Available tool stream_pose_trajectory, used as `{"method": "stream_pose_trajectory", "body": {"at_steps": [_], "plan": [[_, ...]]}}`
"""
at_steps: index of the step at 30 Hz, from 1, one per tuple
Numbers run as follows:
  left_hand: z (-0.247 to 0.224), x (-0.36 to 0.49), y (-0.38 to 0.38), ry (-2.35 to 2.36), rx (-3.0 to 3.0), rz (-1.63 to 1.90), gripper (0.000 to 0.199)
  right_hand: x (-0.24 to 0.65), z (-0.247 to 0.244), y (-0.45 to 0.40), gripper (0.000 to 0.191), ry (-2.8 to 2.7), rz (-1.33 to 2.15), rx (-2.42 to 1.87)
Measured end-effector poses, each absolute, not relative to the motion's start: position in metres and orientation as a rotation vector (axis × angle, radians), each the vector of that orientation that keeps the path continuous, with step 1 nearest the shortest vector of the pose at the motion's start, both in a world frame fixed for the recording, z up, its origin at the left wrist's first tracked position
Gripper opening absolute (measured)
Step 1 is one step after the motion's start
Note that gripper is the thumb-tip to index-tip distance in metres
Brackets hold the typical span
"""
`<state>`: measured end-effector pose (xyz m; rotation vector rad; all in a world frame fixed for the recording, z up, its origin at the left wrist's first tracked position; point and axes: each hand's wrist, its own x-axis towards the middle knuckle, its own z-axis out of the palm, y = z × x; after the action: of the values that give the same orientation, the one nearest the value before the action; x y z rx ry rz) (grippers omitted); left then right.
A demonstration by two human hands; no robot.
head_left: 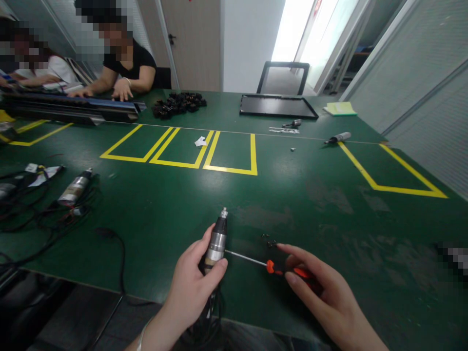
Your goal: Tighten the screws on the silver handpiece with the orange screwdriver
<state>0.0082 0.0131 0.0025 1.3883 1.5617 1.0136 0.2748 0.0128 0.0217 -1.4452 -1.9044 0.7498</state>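
Note:
My left hand is wrapped round a silver and black electric screwdriver, whose tip points up and away from me. A cable hangs down below it. A hand screwdriver with a red and black handle lies under my right hand, its thin shaft reaching left to the electric screwdriver's body. The fingers of my right hand are curved and apart around the handle, with the index fingertip beside a few small dark screws on the green table.
The green table bears yellow tape outlines. Another electric screwdriver and tangled cables lie at left. Behind are a pile of black parts, a black frame, a grey tool and yellow notes. Two people sit at the far left.

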Motion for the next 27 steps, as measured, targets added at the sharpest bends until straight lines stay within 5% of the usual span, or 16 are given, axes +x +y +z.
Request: {"method": "stream_pose_trajectory", "body": {"at_steps": [8, 18, 27], "plan": [[0.0042, 0.0085, 0.0135, 1.572, 1.395, 1.018, 0.061, 0.2752, 0.0194, 0.0144, 0.042, -1.895, 0.614, -1.334], [0.0042, 0.0093, 0.0138, 1.572, 1.373, 1.031, 0.060, 0.2739, 0.0239, 0.0120, 0.040, -1.859, 0.949, -1.477], [0.0033, 0.0080, 0.0126, 1.560, 1.394, 1.019, 0.061, 0.2773, 0.0168, 0.0121, 0.042, -1.906, 0.627, -1.386]]}}
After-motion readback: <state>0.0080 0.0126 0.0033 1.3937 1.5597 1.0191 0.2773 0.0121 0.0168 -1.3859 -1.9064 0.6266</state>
